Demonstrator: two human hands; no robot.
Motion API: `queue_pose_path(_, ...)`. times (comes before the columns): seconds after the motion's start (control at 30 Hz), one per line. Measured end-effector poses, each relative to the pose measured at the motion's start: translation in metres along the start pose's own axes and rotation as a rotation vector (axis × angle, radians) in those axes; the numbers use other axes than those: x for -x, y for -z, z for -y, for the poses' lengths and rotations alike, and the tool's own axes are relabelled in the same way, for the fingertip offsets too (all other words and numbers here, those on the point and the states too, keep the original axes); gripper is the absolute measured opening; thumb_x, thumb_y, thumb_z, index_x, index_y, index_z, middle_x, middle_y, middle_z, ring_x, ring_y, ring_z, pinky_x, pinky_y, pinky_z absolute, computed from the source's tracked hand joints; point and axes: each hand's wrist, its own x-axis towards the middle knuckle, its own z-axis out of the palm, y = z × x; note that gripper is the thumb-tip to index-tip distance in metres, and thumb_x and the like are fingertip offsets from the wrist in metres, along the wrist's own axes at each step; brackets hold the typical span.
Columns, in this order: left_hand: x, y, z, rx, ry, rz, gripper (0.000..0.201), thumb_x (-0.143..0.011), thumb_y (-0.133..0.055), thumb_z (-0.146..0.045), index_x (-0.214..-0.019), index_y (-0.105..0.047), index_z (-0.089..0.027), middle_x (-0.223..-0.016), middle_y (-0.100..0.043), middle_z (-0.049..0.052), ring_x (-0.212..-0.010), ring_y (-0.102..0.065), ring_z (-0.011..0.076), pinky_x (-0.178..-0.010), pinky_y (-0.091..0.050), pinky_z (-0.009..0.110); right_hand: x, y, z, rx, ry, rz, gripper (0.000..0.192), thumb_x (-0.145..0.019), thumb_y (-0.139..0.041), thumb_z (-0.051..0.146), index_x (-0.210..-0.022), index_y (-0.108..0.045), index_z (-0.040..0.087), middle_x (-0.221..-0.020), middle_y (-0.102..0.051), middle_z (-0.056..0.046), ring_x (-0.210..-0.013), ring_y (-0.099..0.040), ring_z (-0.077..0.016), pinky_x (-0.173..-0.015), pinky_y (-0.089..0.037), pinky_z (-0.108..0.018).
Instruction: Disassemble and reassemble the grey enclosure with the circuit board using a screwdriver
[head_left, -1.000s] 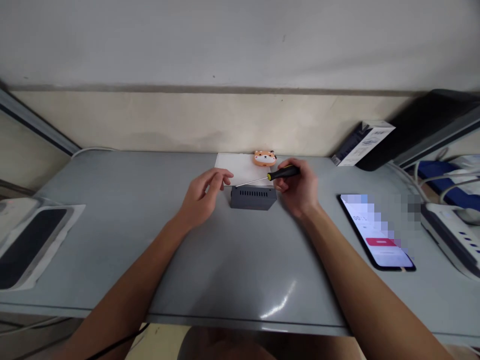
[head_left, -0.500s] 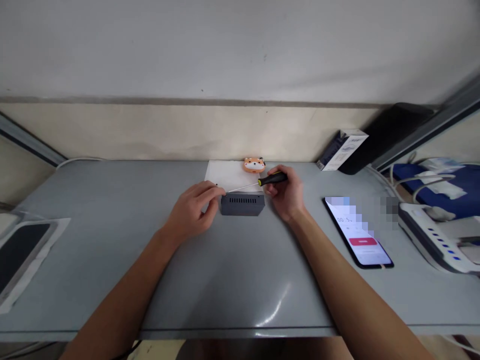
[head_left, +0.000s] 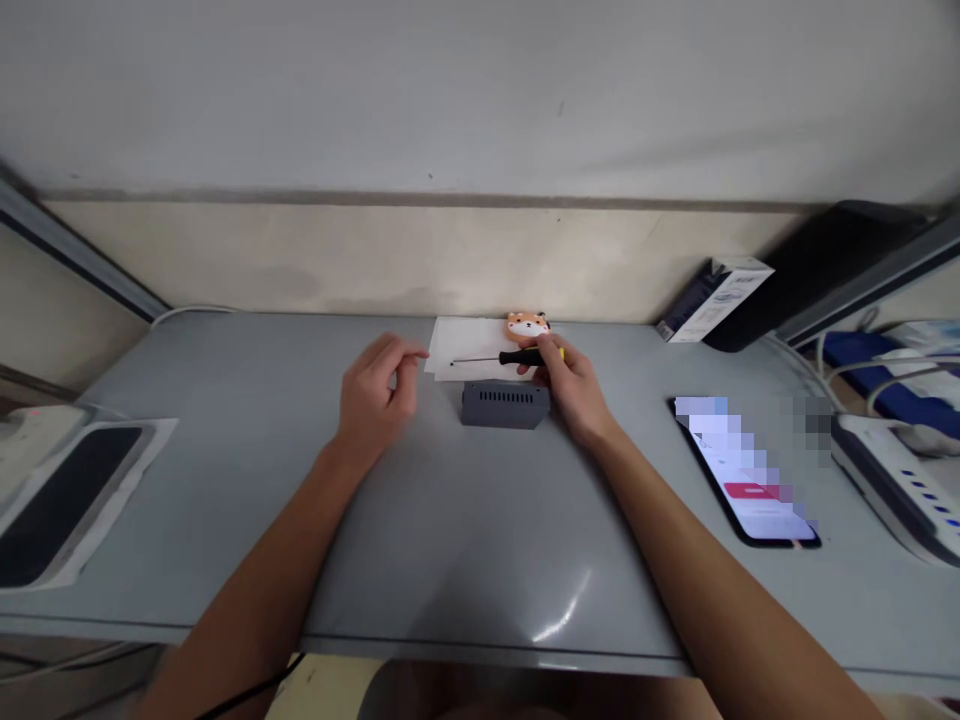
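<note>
My right hand (head_left: 570, 385) grips the black and yellow handle of a screwdriver (head_left: 519, 357). Its thin metal shaft points left over a white paper sheet (head_left: 469, 340), with the tip beside a small dark speck on the paper. In front of the paper, close to my right fingers, stands a dark grey box (head_left: 504, 405) with a row of slots along its upper part. My left hand (head_left: 379, 392) is off the box, left of the paper. Its fingers are loosely curled, the index finger stretched toward the paper's edge, and I see nothing held in it.
An orange and white animal-faced case (head_left: 527, 325) sits at the paper's back edge. To the right lie a lit phone (head_left: 750, 480) and a white power strip (head_left: 900, 480). A small carton (head_left: 712, 298) leans at the back right. A dark flat device (head_left: 67, 505) lies far left.
My left hand has left the box's top left corner and moved left and back. The screwdriver tip has moved from the box to over the paper. The view has shifted slightly left.
</note>
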Motion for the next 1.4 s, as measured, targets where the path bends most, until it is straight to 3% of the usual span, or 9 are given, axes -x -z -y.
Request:
queue_pose_path(0.17,0.001,-0.004,-0.003,0.073,-0.177,-0.001,0.027,-0.1,-0.044,-0.01,-0.09,-0.067,-0.021,-0.076,-0.065,0.001,-0.069,-0.061,0.015,-0.064,-0.049,0.028,-0.002,-0.001,0.002,0.0,-0.006,0.014,0.06,-0.081,-0.062,0.079,-0.094,-0.072,0.022,-0.074,-0.07,-0.001,-0.057,-0.046,-0.012,-0.056,-0.037,-0.028)
queue_pose_path(0.47,0.011,-0.016,-0.026,0.014,-0.349,0.035,0.019,-0.1,-0.053,-0.011,-0.11,-0.066,-0.021,-0.102,-0.075,0.007,-0.095,-0.071,0.0204,-0.085,-0.055,0.035,-0.007,0.003,0.002,-0.202,-0.034,-0.064,0.054,-0.081,-0.066,0.074,-0.092,-0.072,0.022,-0.07,-0.066,0.001,-0.052,-0.038,-0.0098,-0.051,-0.027,-0.028)
queue_pose_path(0.7,0.006,-0.01,-0.019,0.004,-0.249,-0.138,0.025,-0.102,-0.048,-0.007,-0.109,-0.067,-0.021,-0.097,-0.074,0.006,-0.09,-0.069,0.0192,-0.084,-0.056,0.035,-0.004,0.0,0.001,-0.008,-0.052,0.002,0.055,-0.083,-0.064,0.073,-0.095,-0.074,0.021,-0.076,-0.073,-0.001,-0.058,-0.044,-0.0116,-0.058,-0.034,-0.028)
queue_pose_path(0.87,0.002,-0.006,-0.012,0.0,-0.184,-0.199,0.025,-0.103,-0.047,-0.009,-0.104,-0.068,-0.021,-0.089,-0.071,0.004,-0.086,-0.068,0.019,-0.082,-0.056,0.034,-0.002,0.0,0.001,-0.032,-0.054,0.02,0.054,-0.083,-0.065,0.072,-0.096,-0.075,0.021,-0.076,-0.073,-0.001,-0.058,-0.046,-0.012,-0.057,-0.035,-0.028)
queue_pose_path(0.97,0.006,-0.011,-0.018,0.001,-0.215,-0.129,0.022,-0.102,-0.049,-0.011,-0.109,-0.067,-0.021,-0.098,-0.075,0.006,-0.092,-0.07,0.0198,-0.085,-0.055,0.035,-0.004,0.001,0.002,-0.14,-0.043,-0.017,0.052,-0.081,-0.067,0.071,-0.093,-0.075,0.02,-0.071,-0.07,0.0,-0.054,-0.042,-0.0106,-0.052,-0.03,-0.027)
queue_pose_path(1.17,0.016,-0.024,-0.034,0.029,-0.342,0.209,0.022,-0.102,-0.052,-0.018,-0.119,-0.066,-0.021,-0.113,-0.078,0.008,-0.105,-0.073,0.0218,-0.096,-0.053,0.038,-0.014,0.016,0.009,-0.5,-0.15,-0.143,0.034,-0.077,-0.071,0.055,-0.078,-0.067,0.021,-0.052,-0.055,0.004,-0.043,-0.035,-0.0074,-0.043,-0.025,-0.023)
queue_pose_path(1.27,0.017,-0.027,-0.036,0.051,-0.352,0.242,0.021,-0.101,-0.054,-0.016,-0.117,-0.066,-0.022,-0.112,-0.079,0.007,-0.103,-0.073,0.0207,-0.095,-0.053,0.037,-0.017,0.028,0.013,-0.596,-0.137,-0.222,0.027,-0.081,-0.067,0.044,-0.067,-0.06,0.021,-0.047,-0.048,0.006,-0.038,-0.033,-0.0068,-0.039,-0.024,-0.023)
queue_pose_path(1.4,0.017,-0.024,-0.036,0.068,-0.348,0.204,0.019,-0.097,-0.056,-0.013,-0.11,-0.066,-0.022,-0.107,-0.078,0.005,-0.098,-0.073,0.0209,-0.092,-0.054,0.037,-0.018,0.04,0.015,-0.626,-0.084,-0.299,0.026,-0.081,-0.063,0.034,-0.062,-0.052,0.022,-0.051,-0.05,0.005,-0.035,-0.033,-0.0053,-0.036,-0.022,-0.022)
